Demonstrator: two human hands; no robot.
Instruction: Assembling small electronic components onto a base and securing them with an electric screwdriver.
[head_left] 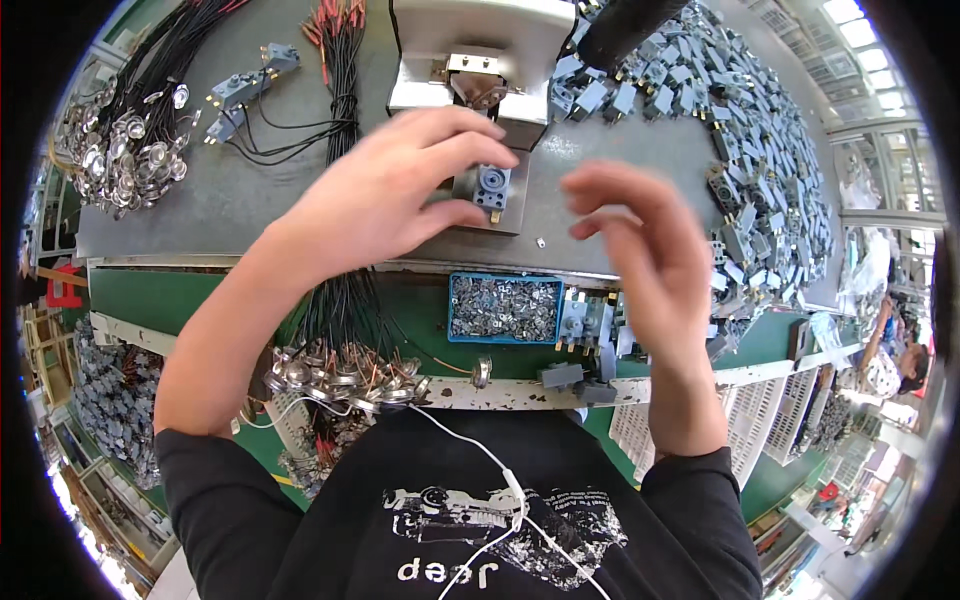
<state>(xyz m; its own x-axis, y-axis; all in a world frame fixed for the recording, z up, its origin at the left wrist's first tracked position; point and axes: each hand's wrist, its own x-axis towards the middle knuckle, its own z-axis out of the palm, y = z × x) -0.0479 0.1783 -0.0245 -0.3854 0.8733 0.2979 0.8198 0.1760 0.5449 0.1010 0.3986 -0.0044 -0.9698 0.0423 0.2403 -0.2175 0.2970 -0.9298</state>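
Observation:
My left hand [400,175] is open, thumb and fingers apart, just to the left of a small grey plastic block [492,187] with a round recess and a brass terminal. That block sits on the metal base of a bench fixture [477,75], below its clamp-like head. To the right, my right hand [650,235] hovers above the table edge with bent fingers, its thumb and forefinger apart. Motion blurs it slightly, and I make out nothing held in it. Between the hands a tiny metal piece [541,242] lies on the tabletop.
A blue tray [505,309] holds small metal pieces. Grey blocks [770,190] are heaped at right, others [575,375] near me. Black wire bundles [343,110] and round metal parts [345,375] lie at left. A dark cylinder [625,35] juts in above. White cable crosses my shirt.

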